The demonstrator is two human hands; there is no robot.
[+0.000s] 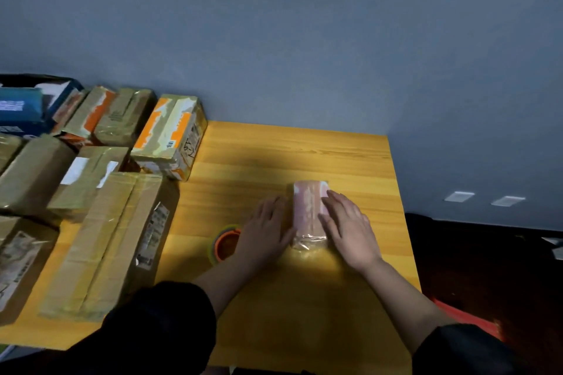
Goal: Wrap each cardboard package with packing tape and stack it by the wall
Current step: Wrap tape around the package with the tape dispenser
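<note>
**A:** Head cam view here: the small pinkish cardboard package sits mid-bench, a bit right of centre, with shiny clear tape already over its top and a crinkly loose tail hanging off the near end. How do I finish this pass cleanly?

**B:** I'd say you're at the smoothing stage. Press from the middle of the package outward so air gets pushed to the edges, then fold that near tail down onto the end face and rub it flat. Keep one palm bracing the side so the thing doesn't skate on the yellow wooden bench.

**A:** Hands look about right then? Left hand is flat against the left side, fingers straight and together, not gripping. Right hand lies over the right top edge, fingers slightly spread and pressing down, not closed around it.

**B:** Yeah, both forearms angle in from the near edge, wrists low. The orange-cored roll of packing tape is just left of your left hand if you need another strip. The taped brown boxes are over on the left; some of them reach the grey wall.
</note>
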